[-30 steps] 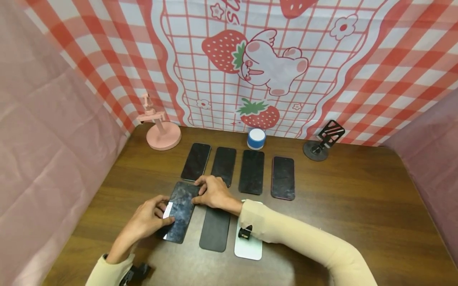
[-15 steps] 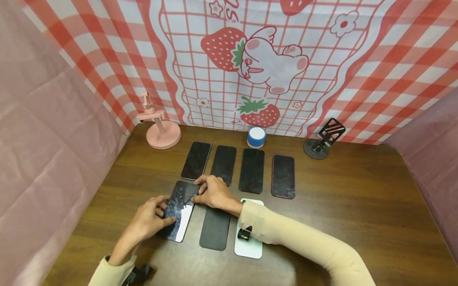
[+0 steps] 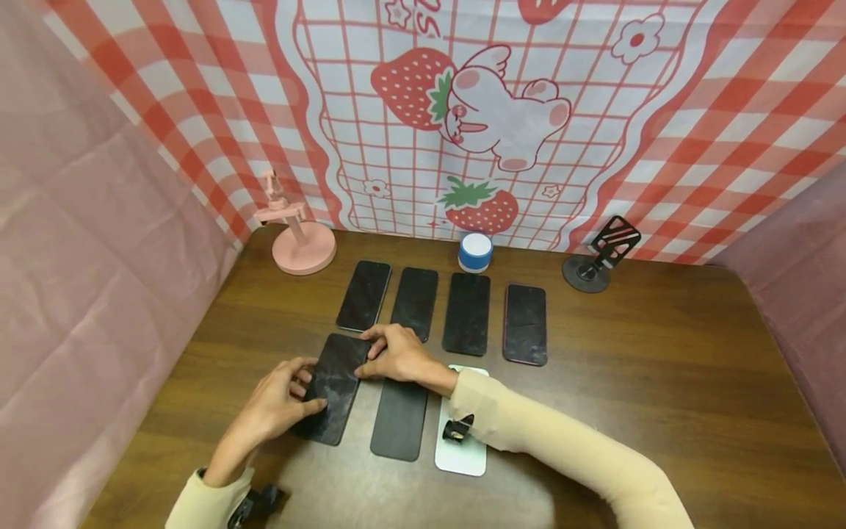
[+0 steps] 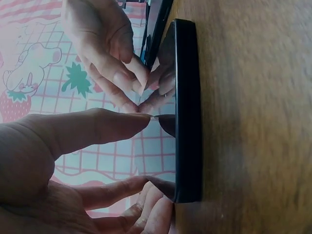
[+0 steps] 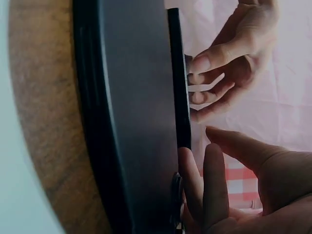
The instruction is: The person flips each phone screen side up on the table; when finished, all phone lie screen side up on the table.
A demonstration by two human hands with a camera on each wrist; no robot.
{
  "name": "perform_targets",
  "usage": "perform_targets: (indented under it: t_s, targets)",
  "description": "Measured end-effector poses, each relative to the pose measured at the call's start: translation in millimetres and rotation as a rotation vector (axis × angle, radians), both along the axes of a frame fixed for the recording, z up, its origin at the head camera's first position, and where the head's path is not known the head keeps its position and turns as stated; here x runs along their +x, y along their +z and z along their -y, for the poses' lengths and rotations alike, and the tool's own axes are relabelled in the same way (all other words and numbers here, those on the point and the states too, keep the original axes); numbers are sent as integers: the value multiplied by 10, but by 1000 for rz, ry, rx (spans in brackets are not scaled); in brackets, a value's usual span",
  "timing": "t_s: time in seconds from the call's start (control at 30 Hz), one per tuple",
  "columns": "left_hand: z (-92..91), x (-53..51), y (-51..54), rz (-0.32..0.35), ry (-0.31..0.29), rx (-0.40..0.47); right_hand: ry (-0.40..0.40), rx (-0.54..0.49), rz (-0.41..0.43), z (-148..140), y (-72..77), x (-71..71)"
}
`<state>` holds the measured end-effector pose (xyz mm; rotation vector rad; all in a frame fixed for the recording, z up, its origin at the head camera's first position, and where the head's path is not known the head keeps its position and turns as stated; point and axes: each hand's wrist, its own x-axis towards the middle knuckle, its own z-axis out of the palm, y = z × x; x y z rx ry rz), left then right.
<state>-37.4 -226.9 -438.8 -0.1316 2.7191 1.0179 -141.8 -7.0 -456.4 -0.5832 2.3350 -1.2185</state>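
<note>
A dark phone point(image 3: 333, 393) lies screen up at the front left, angled slightly. The left hand point(image 3: 274, 400) grips its left side, thumb on the screen and fingers bent at the edge. Around its upper right edge are the bent fingers and thumb of the right hand point(image 3: 399, 356). The left wrist view shows the phone's black side point(image 4: 188, 112) just over the wood; whether it touches is unclear. Beside it lies a dark grey phone point(image 3: 399, 422), partly under the right hand. A pale green phone point(image 3: 461, 459) is partly covered by the right sleeve.
Behind the hands stand four-in-line dark phones, among them the leftmost point(image 3: 364, 295) and a pink-edged one point(image 3: 525, 325). Farther back are a pink stand point(image 3: 304, 248), a blue and white round object point(image 3: 475, 253) and a black stand point(image 3: 587, 273). Patterned cloth hangs behind the table point(image 3: 634, 411).
The bright reflection on the gripped phone's screen shifted right and then disappeared. Both hands keep nearly the same place on it. The head view has shifted slightly.
</note>
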Motion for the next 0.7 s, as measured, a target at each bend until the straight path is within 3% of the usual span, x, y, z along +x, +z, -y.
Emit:
perform_targets:
  t_s: [0.23,0.43,0.57,0.7]
  targets:
    - [-57,12,6,-63,-17,-2,31,-98,115,-244,97,16]
    - [-138,59,21,-205,-35,-92,84,-218,186,-472,165,48]
    - [-209,67,31,-309,-14,-134,122,-201,125,-590,164,87]
    - [-303,42,26,-438,-8,-70,129,-178,37,-695,179,126]
